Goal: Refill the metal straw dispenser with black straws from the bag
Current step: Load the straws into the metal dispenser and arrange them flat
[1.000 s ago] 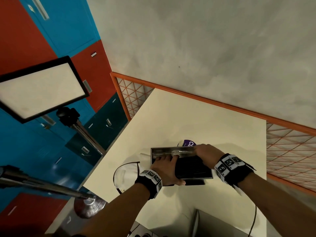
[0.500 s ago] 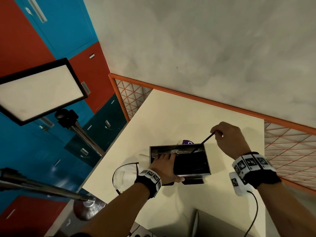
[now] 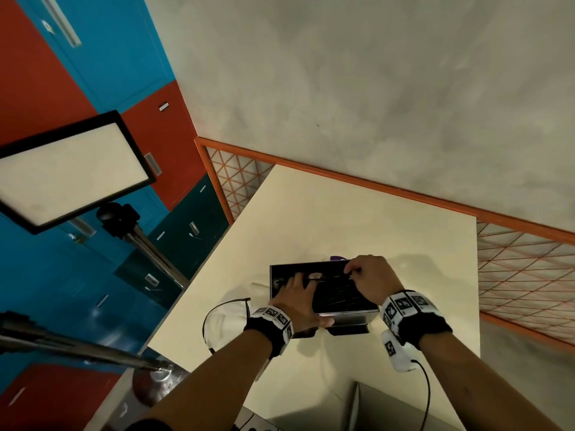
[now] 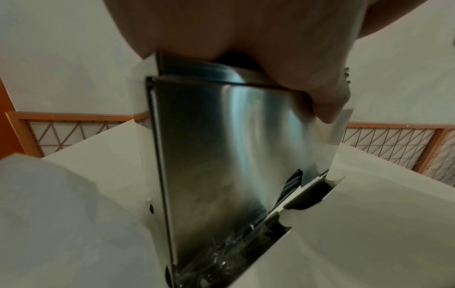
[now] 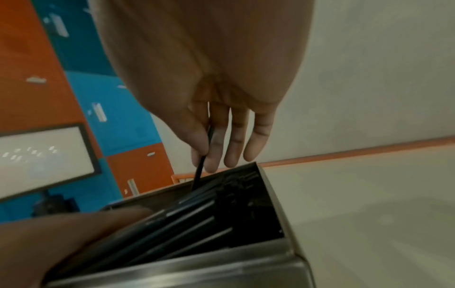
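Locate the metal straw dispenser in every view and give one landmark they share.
Head: metal straw dispenser lower centre, on the cream table.
Left wrist: centre, its steel wall filling the middle.
Right wrist: bottom edge, open top, below the right hand pinching a black straw.
Shared landmark: orange lattice rail behind the table.

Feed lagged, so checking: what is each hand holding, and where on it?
The right hand pinches one black straw near its end, thumb against fingers, over the dispenser. The left hand grips the dispenser's top rim, thumb on the front wall.
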The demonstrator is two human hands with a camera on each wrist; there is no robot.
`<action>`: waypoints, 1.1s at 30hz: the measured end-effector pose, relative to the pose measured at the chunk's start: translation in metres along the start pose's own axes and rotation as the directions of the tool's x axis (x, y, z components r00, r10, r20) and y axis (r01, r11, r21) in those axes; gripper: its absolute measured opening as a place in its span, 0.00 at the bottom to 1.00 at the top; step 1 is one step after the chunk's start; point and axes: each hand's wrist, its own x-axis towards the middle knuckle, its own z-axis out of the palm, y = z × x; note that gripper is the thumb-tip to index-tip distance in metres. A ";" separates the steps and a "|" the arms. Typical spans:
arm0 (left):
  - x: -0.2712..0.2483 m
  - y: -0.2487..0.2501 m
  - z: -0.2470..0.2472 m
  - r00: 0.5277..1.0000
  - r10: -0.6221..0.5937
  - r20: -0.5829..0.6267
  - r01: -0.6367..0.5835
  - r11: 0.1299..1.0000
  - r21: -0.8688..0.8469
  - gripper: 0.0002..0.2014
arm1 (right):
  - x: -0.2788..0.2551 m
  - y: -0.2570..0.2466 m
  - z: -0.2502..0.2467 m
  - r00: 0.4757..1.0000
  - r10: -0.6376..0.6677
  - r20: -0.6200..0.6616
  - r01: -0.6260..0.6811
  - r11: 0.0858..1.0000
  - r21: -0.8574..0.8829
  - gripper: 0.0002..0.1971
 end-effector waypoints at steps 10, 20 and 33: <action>-0.001 0.000 0.012 0.999 0.023 -0.031 -0.021 0.998 0.066 0.52 | 0.008 -0.005 0.021 0.985 -0.059 0.162 0.087 0.981 -0.174 0.15; -0.021 0.009 0.027 0.990 0.091 -0.110 -0.068 0.978 0.199 0.45 | -0.002 -0.009 0.084 0.931 -0.299 0.210 0.357 0.864 -0.354 0.21; -0.032 0.012 0.033 0.983 0.084 -0.162 -0.066 0.991 0.115 0.42 | 0.019 -0.013 0.093 0.921 0.027 0.388 0.141 0.906 -0.399 0.27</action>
